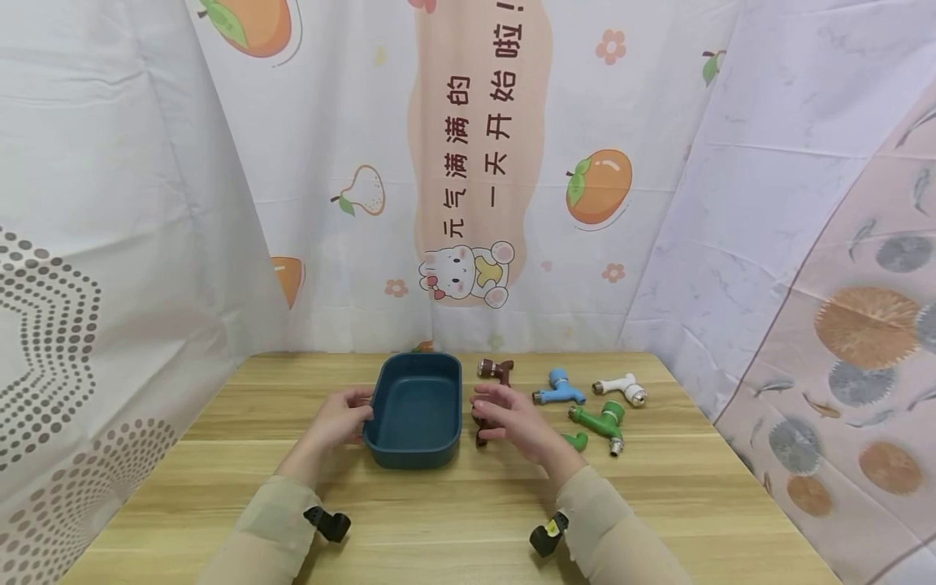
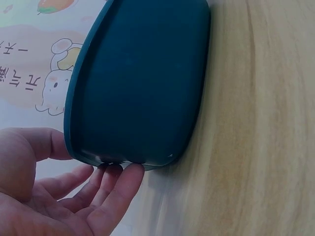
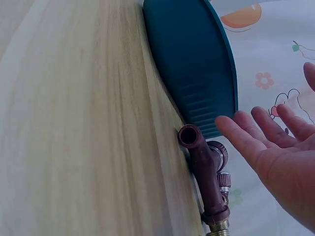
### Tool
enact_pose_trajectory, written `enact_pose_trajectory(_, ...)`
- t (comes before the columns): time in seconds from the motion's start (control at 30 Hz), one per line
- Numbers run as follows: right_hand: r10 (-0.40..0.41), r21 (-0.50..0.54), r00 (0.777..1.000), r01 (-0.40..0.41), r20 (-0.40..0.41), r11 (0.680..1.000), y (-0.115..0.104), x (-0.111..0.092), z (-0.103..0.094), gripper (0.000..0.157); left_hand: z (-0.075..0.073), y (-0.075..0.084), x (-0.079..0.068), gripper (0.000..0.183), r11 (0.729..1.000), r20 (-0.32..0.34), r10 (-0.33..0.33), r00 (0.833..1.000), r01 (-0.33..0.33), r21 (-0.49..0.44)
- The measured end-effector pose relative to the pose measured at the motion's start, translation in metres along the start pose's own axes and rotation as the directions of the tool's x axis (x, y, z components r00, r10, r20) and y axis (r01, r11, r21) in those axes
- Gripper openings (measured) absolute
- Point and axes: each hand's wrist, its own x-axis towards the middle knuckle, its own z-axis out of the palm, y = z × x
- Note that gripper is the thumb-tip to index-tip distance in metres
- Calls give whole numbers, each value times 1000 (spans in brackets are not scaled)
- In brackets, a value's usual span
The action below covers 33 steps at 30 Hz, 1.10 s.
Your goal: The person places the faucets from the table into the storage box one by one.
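Note:
A dark blue-green plastic basin [image 1: 413, 460] stands on the wooden table in front of me. My left hand [image 1: 340, 419] is at its left side, and in the left wrist view the fingertips [image 2: 133, 172] touch the outer wall with the thumb beside the rim. To the right of the basin, my right hand [image 1: 517, 424] hovers with loosely spread fingers and holds nothing. Close by it lies a dark brown faucet [image 3: 206, 179], partly hidden by that hand in the head view.
Behind the right hand lies another brown faucet [image 1: 497, 370]. Further right are a blue faucet [image 1: 560, 387], a white faucet [image 1: 621, 387] and a green faucet [image 1: 603, 422]. Another green piece [image 1: 578, 441] shows beside the right hand. Printed curtains [image 1: 351, 268] border the table's back and sides.

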Motion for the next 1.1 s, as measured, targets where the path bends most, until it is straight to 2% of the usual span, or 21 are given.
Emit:
enact_pose_trajectory(0.27,-27,-121,999,24,-19,992,-8,-1,-2,57,0,0,-1,52,1000,1,-6,1000,6,-1)
enact_pose_trajectory(0.6,-83,-283,995,66,-49,957,-25,-10,-9,54,-1,-4,1,51,1000,4,-6,1000,7,-31)
enact_pose_trajectory(0.83,-143,-422,987,99,-75,901,-42,-18,-19,51,-1,-2,-1,51,999,14,-11,1000,12,-47)
enact_pose_trajectory(1.1,-180,-471,982,131,-59,872,-54,-26,-35,54,-1,-4,0,51,998,9,-10,1000,11,-56)
